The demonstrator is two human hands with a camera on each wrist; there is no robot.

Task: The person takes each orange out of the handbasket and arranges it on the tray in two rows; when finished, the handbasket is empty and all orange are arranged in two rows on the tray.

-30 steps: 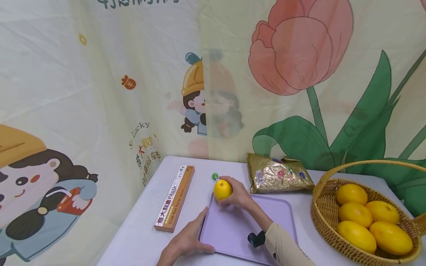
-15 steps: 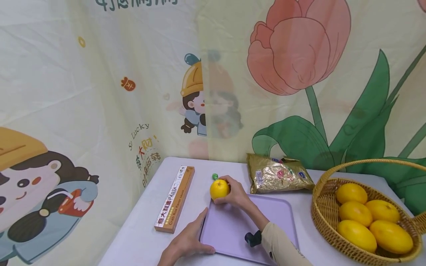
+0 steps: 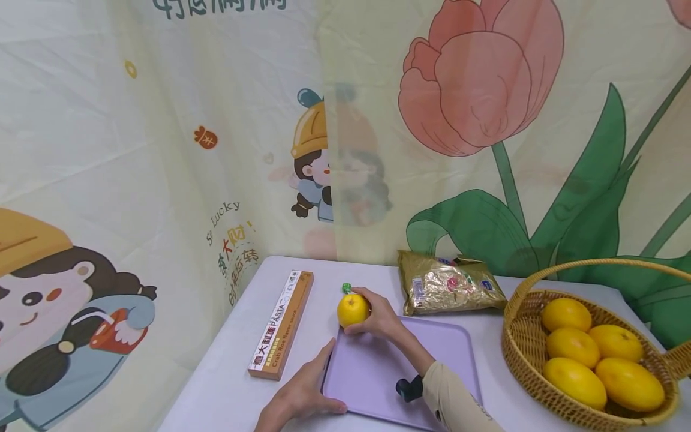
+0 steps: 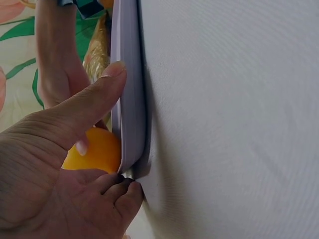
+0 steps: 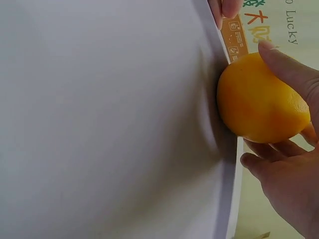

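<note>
An orange (image 3: 352, 311) sits at the far left corner of the lilac tray (image 3: 372, 372), low against its rim. My right hand (image 3: 380, 319) grips it from the right, with the thumb nearer me and the fingers behind. In the right wrist view the orange (image 5: 261, 99) touches the tray surface. My left hand (image 3: 306, 390) holds the tray's near left corner, fingers along the left side and thumb at the front edge. The left wrist view has that thumb lying against the tray rim (image 4: 132, 99), with the fingertips partly hidden at the edge.
A green-wrapped lollipop (image 3: 346, 288) lies just behind the orange. Left of the tray is a long pasta box (image 3: 282, 327). A gold foil bag (image 3: 450, 287) rests at the back, and a wicker basket (image 3: 511, 345) with several oranges (image 3: 573, 347) stands on the right.
My right hand has shifted the orange slightly left to the tray's far left corner, then almost stopped. My left hand keeps its place on the tray.
</note>
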